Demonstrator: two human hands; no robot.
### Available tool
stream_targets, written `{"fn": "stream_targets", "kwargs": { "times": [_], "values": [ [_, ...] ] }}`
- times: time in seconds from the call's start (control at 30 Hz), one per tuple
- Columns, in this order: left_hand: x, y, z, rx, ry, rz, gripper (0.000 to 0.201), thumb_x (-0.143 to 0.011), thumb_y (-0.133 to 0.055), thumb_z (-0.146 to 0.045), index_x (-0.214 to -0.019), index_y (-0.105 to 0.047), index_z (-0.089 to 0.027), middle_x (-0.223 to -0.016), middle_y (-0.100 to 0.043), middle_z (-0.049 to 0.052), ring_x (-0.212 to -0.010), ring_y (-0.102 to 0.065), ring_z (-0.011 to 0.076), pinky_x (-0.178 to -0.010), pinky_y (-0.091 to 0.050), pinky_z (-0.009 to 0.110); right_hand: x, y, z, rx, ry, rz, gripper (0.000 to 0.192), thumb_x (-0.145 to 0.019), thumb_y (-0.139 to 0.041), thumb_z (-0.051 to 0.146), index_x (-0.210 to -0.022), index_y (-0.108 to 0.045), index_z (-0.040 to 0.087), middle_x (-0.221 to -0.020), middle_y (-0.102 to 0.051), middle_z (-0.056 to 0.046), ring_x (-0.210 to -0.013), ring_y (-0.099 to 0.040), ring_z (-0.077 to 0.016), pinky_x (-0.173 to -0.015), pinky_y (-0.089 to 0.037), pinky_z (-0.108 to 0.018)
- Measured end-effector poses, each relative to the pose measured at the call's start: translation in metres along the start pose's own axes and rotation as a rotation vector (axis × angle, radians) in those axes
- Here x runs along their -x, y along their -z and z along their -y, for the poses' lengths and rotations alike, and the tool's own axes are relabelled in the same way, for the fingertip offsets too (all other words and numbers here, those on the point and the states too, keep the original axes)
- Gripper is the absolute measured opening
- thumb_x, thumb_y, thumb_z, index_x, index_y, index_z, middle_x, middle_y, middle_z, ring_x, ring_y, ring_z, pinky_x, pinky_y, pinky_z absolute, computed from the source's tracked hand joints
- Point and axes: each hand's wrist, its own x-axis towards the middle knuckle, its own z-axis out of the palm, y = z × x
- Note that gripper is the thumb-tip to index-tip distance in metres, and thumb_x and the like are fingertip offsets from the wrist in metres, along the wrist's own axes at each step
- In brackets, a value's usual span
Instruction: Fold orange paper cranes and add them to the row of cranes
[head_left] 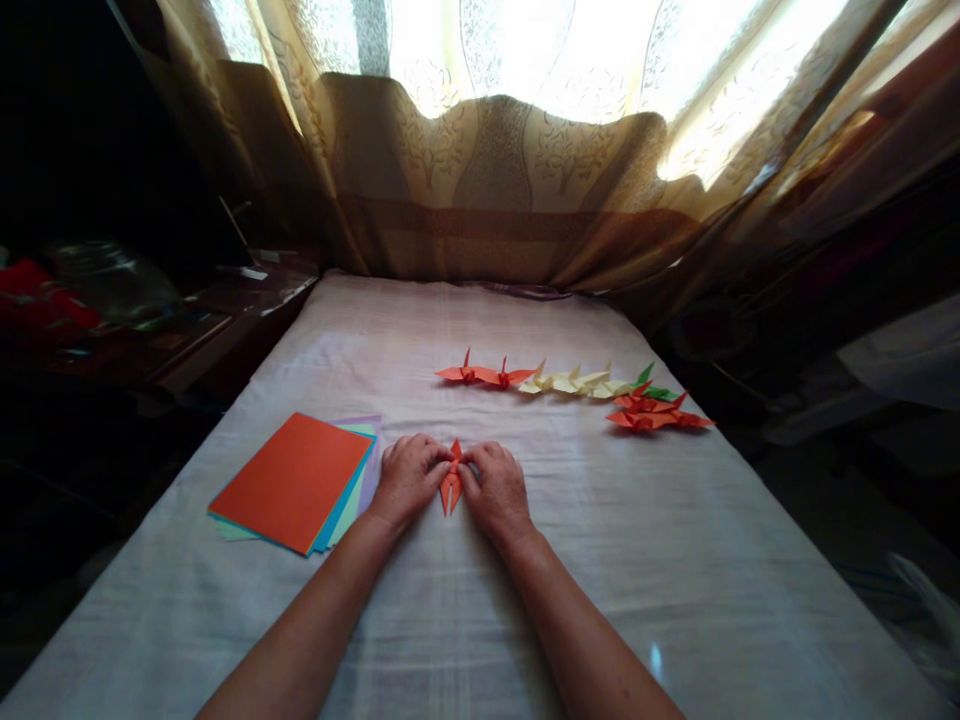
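Backlit patterned curtains (495, 150) hang across the far end of the room; below them a long worktop (525, 600) covered in pale cloth runs toward the viewer.

Item, centre: a small orange folded paper piece (451, 487), narrow and pointed, lying on the cloth between the two hands. Left hand (407, 478) curled, fingertips pinching the piece's upper left edge. Right hand (495, 485) curled likewise, fingertips on the upper right edge. Both hands rest on the cloth, knuckles up, closed narrowly on the paper.

Item, left of the hands: a stack of coloured paper sheets (296, 480), orange sheet on top, with blue, green and lilac edges showing beneath, just beside the left hand.

Item, further back and to the right: a row of finished paper cranes. Two orange cranes (486, 375) at the left end, cream cranes (574, 382) next, one green crane (651, 385) partly hidden, then a cluster of orange-red cranes (656, 413) nearest the right edge. All well apart from the hands.

Item, far left, in shadow: a dark side table (187, 330) with a clear container (112, 280) and red objects, detail too dim to tell.
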Motion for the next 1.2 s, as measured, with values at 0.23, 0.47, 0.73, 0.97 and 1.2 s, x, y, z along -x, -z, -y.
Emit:
{"fn": "stream_targets", "kwargs": {
  "times": [0.23,0.47,0.73,0.97,1.2],
  "values": [
    [-0.002,0.0,0.003,0.03,-0.006,0.02,0.011,-0.084,-0.066,-0.024,-0.09,-0.074,-0.028,-0.099,-0.069,0.001,-0.101,-0.059,0.0214,-0.09,-0.042,0.036,0.0,-0.002,0.004,0.027,-0.025,-0.039,0.005,-0.086,-0.061,0.022,-0.085,-0.066,0.023,-0.09,-0.064,-0.004,-0.089,-0.057,-0.0205,-0.082,-0.04,-0.032],
    [-0.002,0.001,0.005,0.047,-0.029,0.036,0.01,-0.083,-0.066,-0.023,-0.09,-0.073,-0.027,-0.098,-0.07,0.001,-0.101,-0.061,0.0221,-0.091,-0.043,0.037,0.0,-0.001,0.002,0.03,0.003,0.001,0.008,-0.085,-0.06,0.018,-0.087,-0.066,0.023,-0.093,-0.065,-0.005,-0.092,-0.058,-0.0213,-0.081,-0.041,-0.032],
    [0.002,0.0,0.009,0.061,-0.066,-0.028,0.016,-0.081,-0.064,-0.018,-0.096,-0.068,-0.023,-0.102,-0.071,0.003,-0.1,-0.062,0.0216,-0.091,-0.045,0.035,0.007,-0.006,-0.012,-0.139,0.075,-0.13,0.03,-0.084,-0.051,0.011,-0.109,-0.066,0.02,-0.105,-0.068,-0.008,-0.099,-0.06,-0.0204,-0.09,-0.046,-0.034],
    [0.013,-0.004,0.01,0.068,-0.089,-0.095,0.018,-0.082,-0.066,-0.023,-0.1,-0.068,-0.024,-0.107,-0.07,0.004,-0.105,-0.061,0.0233,-0.094,-0.046,0.038,0.013,-0.003,-0.005,-0.135,0.062,-0.133,0.023,-0.081,-0.066,0.02,-0.103,-0.073,0.023,-0.109,-0.067,-0.008,-0.103,-0.06,-0.0222,-0.094,-0.046,-0.036],
    [0.016,-0.005,0.014,0.098,-0.143,-0.102,0.018,-0.086,-0.062,-0.025,-0.101,-0.072,-0.026,-0.113,-0.069,0.005,-0.109,-0.061,0.024,-0.097,-0.046,0.042,0.013,-0.002,-0.007,-0.22,0.056,-0.176,0.016,-0.082,-0.063,0.018,-0.09,-0.076,0.025,-0.096,-0.07,-0.005,-0.094,-0.062,-0.0201,-0.09,-0.048,-0.034]
  ]
}}
